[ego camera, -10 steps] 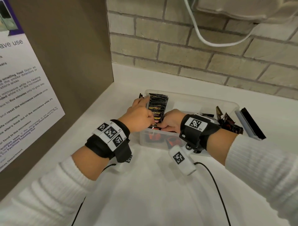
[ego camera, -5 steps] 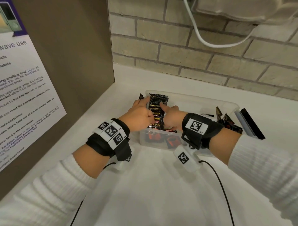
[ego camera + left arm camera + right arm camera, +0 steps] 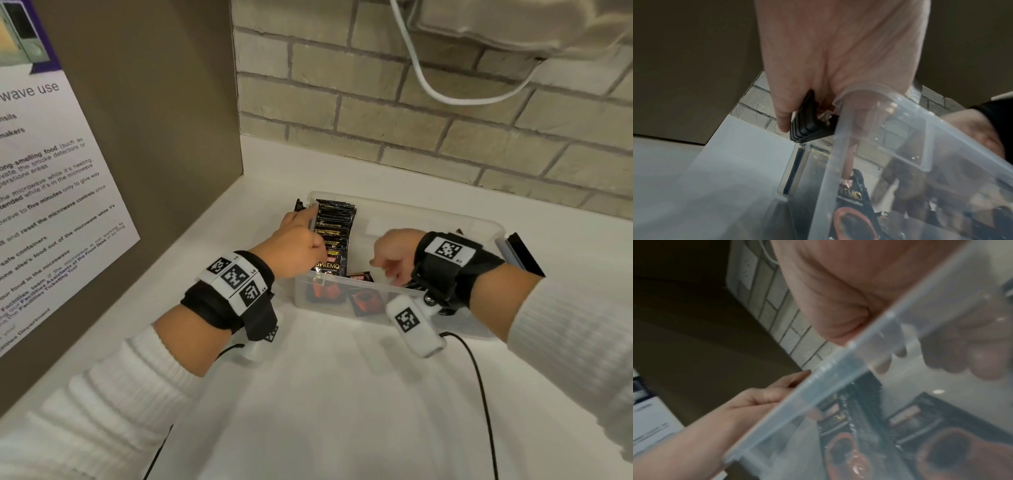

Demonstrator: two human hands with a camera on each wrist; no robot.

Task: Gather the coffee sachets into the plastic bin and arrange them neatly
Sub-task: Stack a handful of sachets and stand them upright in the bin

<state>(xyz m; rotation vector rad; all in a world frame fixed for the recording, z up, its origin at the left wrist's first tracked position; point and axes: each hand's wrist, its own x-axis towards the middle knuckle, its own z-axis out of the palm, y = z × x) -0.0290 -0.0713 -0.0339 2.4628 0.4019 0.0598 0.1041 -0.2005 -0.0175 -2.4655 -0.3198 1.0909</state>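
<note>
A clear plastic bin point(image 3: 428, 214) stands on the white counter. A neat stack of black coffee sachets point(image 3: 334, 233) lies along its left side. Other sachets point(image 3: 363, 298) lie loose on the bin floor and show through the front wall. My left hand point(image 3: 298, 240) holds the bin's left end. Its fingers are outside by a black clip point(image 3: 807, 123) and its thumb is inside against the stack. My right hand point(image 3: 390, 255) hovers over the middle of the bin with its fingers loosely curled, holding nothing.
A brown panel point(image 3: 154, 137) with a poster rises close on the left. Behind the bin is a brick wall point(image 3: 445, 137) with a white cable point(image 3: 445, 96). The bin's lid point(image 3: 517, 253) leans at its right end. Black wrist cables point(image 3: 479, 394) trail over the counter.
My right hand has left the top of the sachet stack and drawn back to the right, over the middle of the bin. My left hand has stayed at the bin's left end.
</note>
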